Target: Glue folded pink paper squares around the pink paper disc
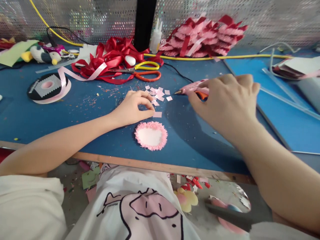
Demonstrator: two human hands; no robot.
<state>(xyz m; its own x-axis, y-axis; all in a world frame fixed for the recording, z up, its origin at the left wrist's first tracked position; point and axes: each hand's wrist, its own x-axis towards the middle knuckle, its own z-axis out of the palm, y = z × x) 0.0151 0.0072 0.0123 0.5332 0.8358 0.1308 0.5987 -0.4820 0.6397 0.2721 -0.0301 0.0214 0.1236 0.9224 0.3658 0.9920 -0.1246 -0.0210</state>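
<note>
My left hand rests on the blue table, thumb and fingertips pinched at the end of a short pink ribbon piece. Just beyond its fingers lies a loose cluster of small cut ribbon pieces. A fluffy pink-edged oval with a white centre lies flat near the table's front edge. On the right, my right hand is closed around a pink glue gun, its nozzle pointing left toward the ribbon pieces. An orange trigger shows beside the thumb; the handle and most fingertips are hidden.
Scissors lie by a heap of red ribbon. A ribbon spool is at left. Behind stand a small bottle and stacked pink-red pieces. A yellow cable crosses the back; a blue board is right.
</note>
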